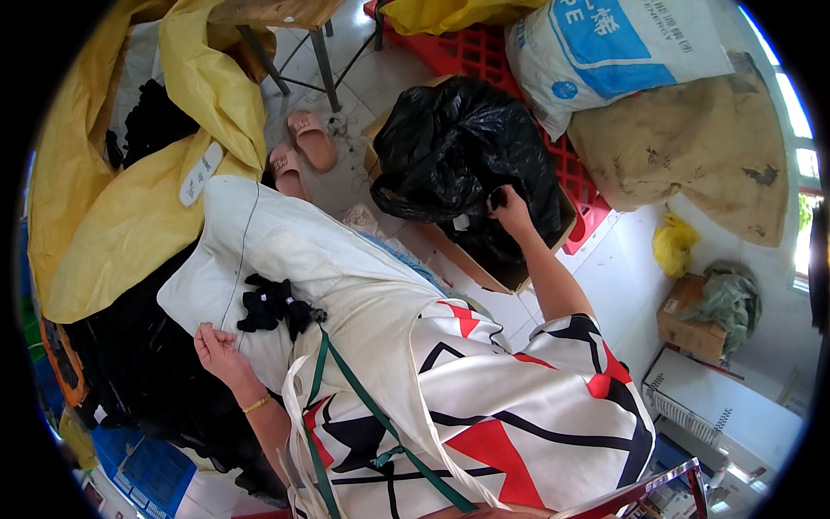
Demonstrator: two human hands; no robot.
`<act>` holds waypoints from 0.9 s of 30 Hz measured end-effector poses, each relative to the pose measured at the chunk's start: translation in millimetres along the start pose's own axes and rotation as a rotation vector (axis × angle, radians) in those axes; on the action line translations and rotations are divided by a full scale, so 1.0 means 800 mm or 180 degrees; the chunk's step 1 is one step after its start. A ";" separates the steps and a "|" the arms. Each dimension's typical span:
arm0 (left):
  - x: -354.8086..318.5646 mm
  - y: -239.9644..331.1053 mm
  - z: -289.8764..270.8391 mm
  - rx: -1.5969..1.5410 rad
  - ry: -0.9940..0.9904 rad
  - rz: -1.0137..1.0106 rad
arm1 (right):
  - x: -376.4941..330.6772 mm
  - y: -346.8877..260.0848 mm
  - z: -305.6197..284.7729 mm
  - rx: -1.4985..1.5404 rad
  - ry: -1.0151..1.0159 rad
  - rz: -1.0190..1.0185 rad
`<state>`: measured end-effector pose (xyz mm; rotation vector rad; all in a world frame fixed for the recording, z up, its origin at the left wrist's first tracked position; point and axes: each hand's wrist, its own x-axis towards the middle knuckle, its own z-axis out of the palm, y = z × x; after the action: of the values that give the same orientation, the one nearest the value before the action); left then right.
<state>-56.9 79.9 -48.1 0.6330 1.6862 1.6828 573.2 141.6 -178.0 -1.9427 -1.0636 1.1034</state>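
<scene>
My right hand (512, 216) reaches to the black plastic bag (424, 147), with its fingers closed on a small black cloth piece (497, 200). That bag lines a cardboard box (462, 270). Over my lap lies a white apron (285, 225), where my left hand (223, 353) rests with its fingertips pinched together. A thin dark thread (245, 242) runs down the apron to those fingertips; whether they hold it or the cloth is hard to make out. Just beside the left hand sits a bunch of small black cloth pieces (275, 304) on the apron.
Left of my lap spreads a yellow sack (112, 251) around dark cloth. Pink slippers (311, 143) and a wooden stool (277, 12) stand ahead. Behind the box are a red plastic pallet (575, 173) and a white-and-blue sack (605, 60). A blue crate (143, 471) is low at left.
</scene>
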 end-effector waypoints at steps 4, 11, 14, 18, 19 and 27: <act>-0.001 0.001 -0.005 -0.0010 0.0070 0.0034 | -0.013 -0.028 0.005 0.0146 -0.0163 0.0074; 0.000 0.000 -0.005 -0.0055 0.0009 0.0072 | -0.009 -0.058 0.022 0.1107 -0.0364 0.0404; -0.002 0.002 -0.005 -0.0065 0.0016 0.0072 | 0.000 -0.065 0.020 0.1242 -0.0246 0.0468; -0.004 0.001 -0.004 -0.0036 0.0068 0.0083 | 0.004 -0.059 0.004 0.0940 0.0301 0.0506; -0.004 0.001 -0.003 -0.0044 0.0079 0.0061 | 0.004 -0.052 -0.002 0.0779 0.0340 0.0512; -0.007 -0.003 -0.010 0.0150 0.0105 0.0164 | 0.025 0.002 0.038 -0.2428 -0.0562 0.0857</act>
<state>-59.3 70.2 -50.5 0.6797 1.7509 1.7024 553.4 163.1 -199.6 -2.6804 -1.5051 1.1205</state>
